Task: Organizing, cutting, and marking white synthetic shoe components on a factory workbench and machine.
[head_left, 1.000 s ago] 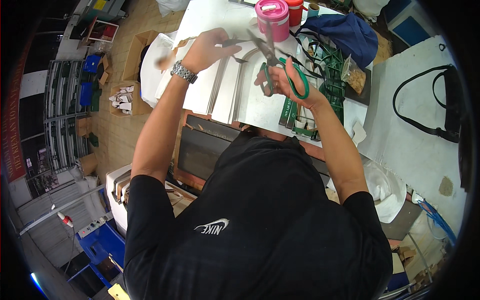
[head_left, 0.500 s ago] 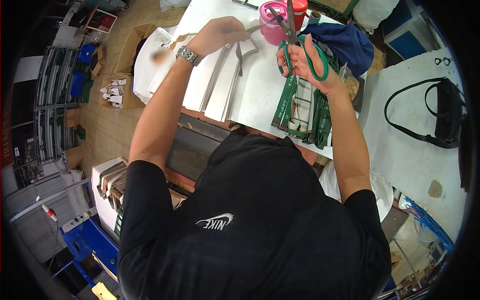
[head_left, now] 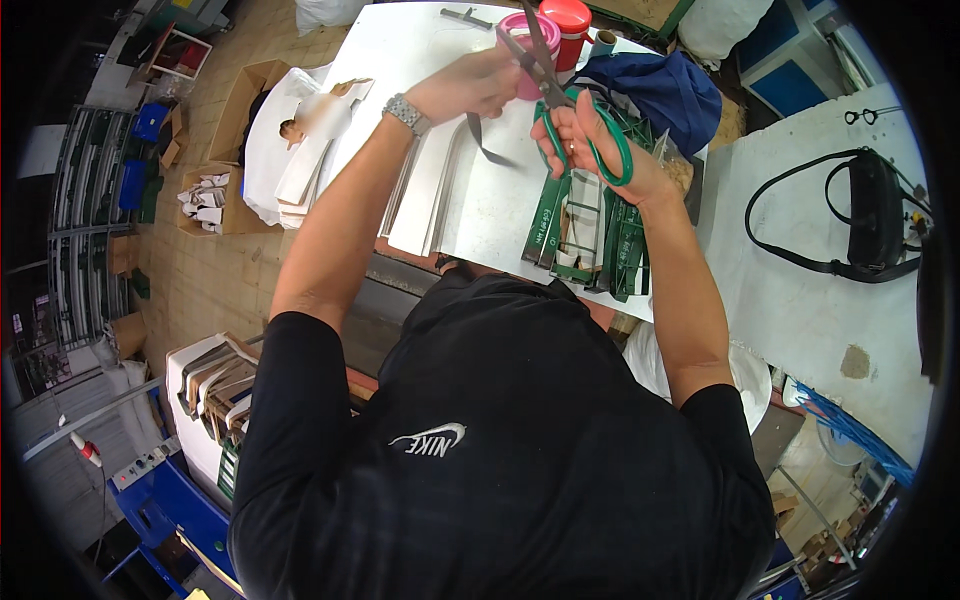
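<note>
Scissors (head_left: pixel 553 95) with green handles are in my right hand (head_left: pixel 590 145), the fingers and thumb through the loops and the blades spread apart. My left hand (head_left: pixel 470 88), wearing a metal-band watch, is closed on a narrow dark strip (head_left: pixel 484 145). The strip's lower end dangles over the white table, beside a stack of long white pieces (head_left: pixel 425 200). My left fingertips are close to the scissor blades, in front of a pink container (head_left: pixel 525 35). Whether the blades touch the strip cannot be made out.
Green metal frames (head_left: pixel 575 225) lie below my right hand. Behind it are a dark blue cloth (head_left: pixel 655 90) and a red container (head_left: pixel 567 25). A black bag (head_left: pixel 875 215) lies on the right-hand table. Cardboard boxes (head_left: pixel 212 200) stand on the floor at left.
My left hand has moved right, closer to the scissors, with the dark strip in it. My right hand still grips the scissors. The whole view has shifted slightly.
</note>
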The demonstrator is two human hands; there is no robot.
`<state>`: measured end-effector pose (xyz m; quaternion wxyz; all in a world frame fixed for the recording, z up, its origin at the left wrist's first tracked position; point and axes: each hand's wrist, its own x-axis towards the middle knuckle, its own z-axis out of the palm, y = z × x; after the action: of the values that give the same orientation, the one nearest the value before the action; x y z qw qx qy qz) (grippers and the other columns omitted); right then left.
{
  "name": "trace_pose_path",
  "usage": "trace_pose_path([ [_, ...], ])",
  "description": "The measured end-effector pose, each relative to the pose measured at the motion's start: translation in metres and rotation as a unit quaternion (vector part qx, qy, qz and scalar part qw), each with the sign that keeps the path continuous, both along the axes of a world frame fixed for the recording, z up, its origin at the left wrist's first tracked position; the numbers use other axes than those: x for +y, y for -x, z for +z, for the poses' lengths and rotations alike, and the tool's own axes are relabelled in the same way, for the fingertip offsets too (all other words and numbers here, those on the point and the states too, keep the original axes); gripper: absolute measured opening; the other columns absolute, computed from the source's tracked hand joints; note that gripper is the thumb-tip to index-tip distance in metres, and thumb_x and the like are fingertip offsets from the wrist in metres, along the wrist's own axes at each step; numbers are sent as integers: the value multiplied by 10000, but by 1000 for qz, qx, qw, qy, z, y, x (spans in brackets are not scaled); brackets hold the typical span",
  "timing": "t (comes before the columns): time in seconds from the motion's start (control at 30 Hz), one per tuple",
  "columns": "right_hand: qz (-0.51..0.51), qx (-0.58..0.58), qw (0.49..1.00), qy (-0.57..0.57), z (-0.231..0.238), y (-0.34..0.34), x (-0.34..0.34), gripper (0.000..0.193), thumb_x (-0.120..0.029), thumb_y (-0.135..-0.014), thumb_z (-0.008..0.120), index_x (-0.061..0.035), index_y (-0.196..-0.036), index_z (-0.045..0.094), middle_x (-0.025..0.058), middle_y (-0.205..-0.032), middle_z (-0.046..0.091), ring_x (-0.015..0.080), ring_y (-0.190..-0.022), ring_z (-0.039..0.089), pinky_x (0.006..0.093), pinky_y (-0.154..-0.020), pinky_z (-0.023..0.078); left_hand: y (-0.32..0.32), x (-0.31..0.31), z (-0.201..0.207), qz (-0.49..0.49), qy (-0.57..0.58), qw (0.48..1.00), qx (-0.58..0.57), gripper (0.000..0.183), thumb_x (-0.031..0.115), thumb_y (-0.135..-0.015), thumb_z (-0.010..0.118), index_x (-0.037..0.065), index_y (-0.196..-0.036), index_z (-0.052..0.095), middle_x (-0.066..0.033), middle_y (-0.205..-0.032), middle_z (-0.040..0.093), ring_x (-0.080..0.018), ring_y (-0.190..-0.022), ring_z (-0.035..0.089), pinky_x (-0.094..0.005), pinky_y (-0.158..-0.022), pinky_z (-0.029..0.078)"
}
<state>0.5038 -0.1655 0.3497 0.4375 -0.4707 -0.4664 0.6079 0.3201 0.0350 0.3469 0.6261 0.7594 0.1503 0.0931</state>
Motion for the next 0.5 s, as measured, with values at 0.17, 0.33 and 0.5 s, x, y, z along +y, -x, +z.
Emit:
trace_pose_path([
  [0.17,-22,-25,999,-6,9,11,-12,946,-885,-984,243,-37,-1188,610,6,-929,570,99,-774,546,259,-747,440,-13,-11,-17,-105,102,987,-71,402,473,-1154,426,105,-1110,582,63,-694,385,-64,-586,312,-276,-617,389],
  [0.33,-114,-20,993,4,-6,21,-23,707,-746,-1062,370,-81,-919,563,-27,-751,502,69,-574,474,216,-550,386,-13,-20,-37,-10,30,999,-40,472,489,-1151,433,102,-891,507,65,-671,367,-74,-589,328,-266,-591,361],
  [0.5,-198,101,974,-36,-41,-10,-79,700,-747,-1026,475,-63,-993,618,-2,-788,564,95,-640,534,263,-603,425,20,-6,-35,121,-40,988,-84,385,381,-1161,460,87,-925,540,40,-784,473,-73,-631,423,-249,-604,385],
])
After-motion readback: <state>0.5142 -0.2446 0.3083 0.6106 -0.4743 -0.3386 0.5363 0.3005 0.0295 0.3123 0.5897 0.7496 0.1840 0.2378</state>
